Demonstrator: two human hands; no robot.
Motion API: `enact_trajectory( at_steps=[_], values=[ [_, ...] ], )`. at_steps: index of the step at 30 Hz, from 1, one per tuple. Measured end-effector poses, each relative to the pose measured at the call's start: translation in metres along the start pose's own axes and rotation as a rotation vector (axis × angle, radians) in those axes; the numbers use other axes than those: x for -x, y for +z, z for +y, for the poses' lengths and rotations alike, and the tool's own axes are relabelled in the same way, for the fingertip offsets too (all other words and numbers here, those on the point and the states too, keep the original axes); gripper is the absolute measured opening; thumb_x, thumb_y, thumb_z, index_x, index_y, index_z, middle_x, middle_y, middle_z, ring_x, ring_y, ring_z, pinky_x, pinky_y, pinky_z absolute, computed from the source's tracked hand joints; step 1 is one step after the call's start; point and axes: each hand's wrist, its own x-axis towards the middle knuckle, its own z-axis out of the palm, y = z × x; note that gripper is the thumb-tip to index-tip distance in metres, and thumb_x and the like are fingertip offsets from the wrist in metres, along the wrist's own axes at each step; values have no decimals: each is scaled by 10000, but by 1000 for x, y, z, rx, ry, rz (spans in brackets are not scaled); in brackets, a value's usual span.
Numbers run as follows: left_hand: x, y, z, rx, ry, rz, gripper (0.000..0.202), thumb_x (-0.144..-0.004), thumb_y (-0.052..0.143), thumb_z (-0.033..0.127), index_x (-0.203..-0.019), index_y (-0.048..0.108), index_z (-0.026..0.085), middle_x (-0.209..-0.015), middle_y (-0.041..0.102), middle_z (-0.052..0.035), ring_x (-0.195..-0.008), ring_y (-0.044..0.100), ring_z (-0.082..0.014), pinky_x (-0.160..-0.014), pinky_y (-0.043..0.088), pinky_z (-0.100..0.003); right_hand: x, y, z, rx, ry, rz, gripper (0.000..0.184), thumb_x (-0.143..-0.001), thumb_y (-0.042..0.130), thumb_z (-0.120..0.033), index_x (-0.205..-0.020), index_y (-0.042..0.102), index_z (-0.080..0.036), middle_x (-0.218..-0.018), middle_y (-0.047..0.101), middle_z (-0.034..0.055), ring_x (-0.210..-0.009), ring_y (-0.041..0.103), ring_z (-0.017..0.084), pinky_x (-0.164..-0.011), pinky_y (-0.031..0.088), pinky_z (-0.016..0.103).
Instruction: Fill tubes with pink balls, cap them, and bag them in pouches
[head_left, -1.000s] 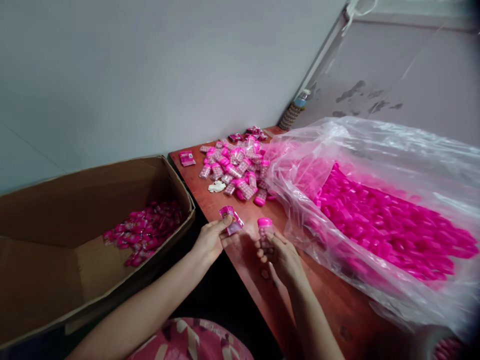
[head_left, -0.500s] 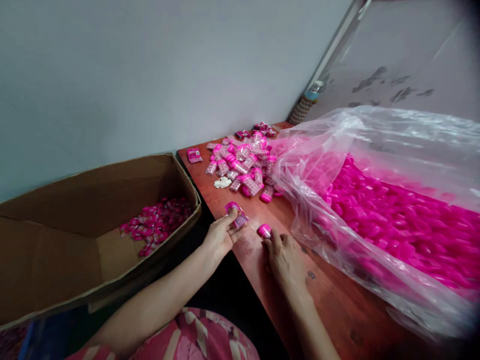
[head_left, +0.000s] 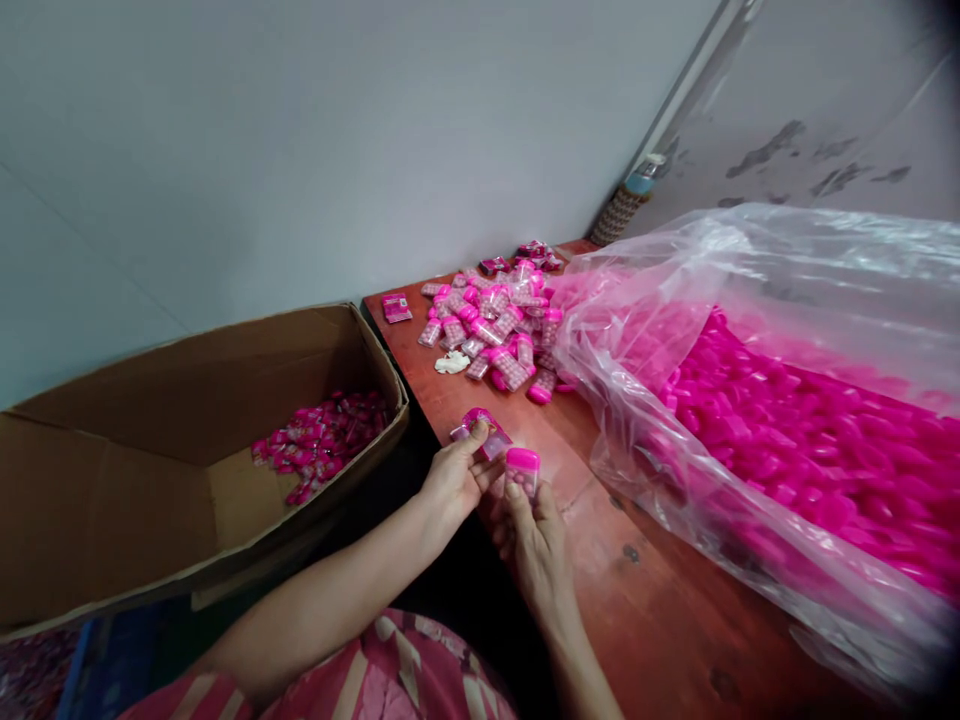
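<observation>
My left hand [head_left: 457, 472] pinches a small clear sleeve with pink print [head_left: 484, 430], thumb on top, over the table's near-left edge. Close beside it, my right hand [head_left: 536, 540] grips a small clear candy container with a pink cap [head_left: 523, 470], held upright with little round candies showing inside. The container's cap is near the sleeve's right end; whether they touch I cannot tell. Past both hands lies a heap of similar pink-capped containers [head_left: 495, 325] on the red table [head_left: 637, 600].
At left stands a deep cardboard box [head_left: 97, 500] with pink-wrapped packs [head_left: 322, 440] inside. A large clear plastic bag [head_left: 750, 230] of pink caps [head_left: 817, 440] covers the table's right side. A pink packet [head_left: 396, 307], a crumpled white scrap [head_left: 452, 362] and a bottle [head_left: 626, 200] also sit there.
My right hand has lifted the container off the table and brought it left, upright, beside the sleeve. My left hand still holds the sleeve. The view has shifted slightly.
</observation>
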Motion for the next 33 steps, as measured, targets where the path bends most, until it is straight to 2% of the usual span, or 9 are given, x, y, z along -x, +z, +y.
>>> enact_trajectory(
  at_steps=[5,10,15,19,26,28,30,33],
  values=[
    [1,0,-4,14,3,-12,174,-667,686,190,-780,578,114,-675,635,-46,-586,617,-149,-564,522,-270,-4,0,1,103,4,-22,289,-814,414,-494,-788,434,-207,-520,503,-52,-374,466,87,-318,366,172],
    [1,-2,-3,-40,36,-58,192,-642,707,217,-708,568,101,-592,603,-25,-488,568,-112,-470,476,-216,-4,4,1,124,-2,-56,304,-795,446,-497,-759,440,-196,-508,500,-56,-347,448,75,-290,341,157],
    [4,-3,5,-220,83,-214,270,-619,720,283,-751,589,87,-663,619,-49,-554,581,-122,-528,482,-232,-7,7,4,92,10,-31,308,-794,443,-501,-770,441,-194,-531,522,-50,-348,453,72,-285,334,151],
    [7,-3,11,-383,96,-328,278,-595,734,283,-730,600,80,-624,607,-31,-517,556,-96,-527,459,-212,-9,9,9,127,-23,-15,297,-801,436,-491,-794,449,-194,-540,525,-45,-359,454,79,-288,339,158],
    [5,-5,15,-490,31,-335,271,-574,739,292,-636,579,82,-539,588,-25,-441,527,-95,-462,419,-211,-10,10,9,214,-105,21,267,-798,471,-453,-765,453,-188,-486,460,-60,-373,444,83,-321,335,162],
    [4,-6,16,-504,14,-353,266,-571,740,284,-630,586,74,-547,590,-31,-460,536,-99,-476,425,-214,-10,11,7,127,-73,-30,270,-805,459,-456,-768,439,-189,-517,477,-53,-372,444,77,-308,326,155],
    [3,-6,18,-526,-1,-372,265,-566,742,277,-629,595,67,-549,589,-35,-471,539,-102,-489,430,-219,-11,11,5,-16,-16,-137,277,-818,431,-462,-782,427,-188,-553,503,-44,-356,431,66,-293,310,147],
    [2,-7,19,-570,34,-364,250,-551,749,253,-640,608,67,-541,585,-26,-462,528,-93,-493,426,-219,-12,12,4,-153,44,-246,286,-828,404,-469,-789,424,-186,-553,511,-44,-325,393,51,-277,277,139]
  ],
)
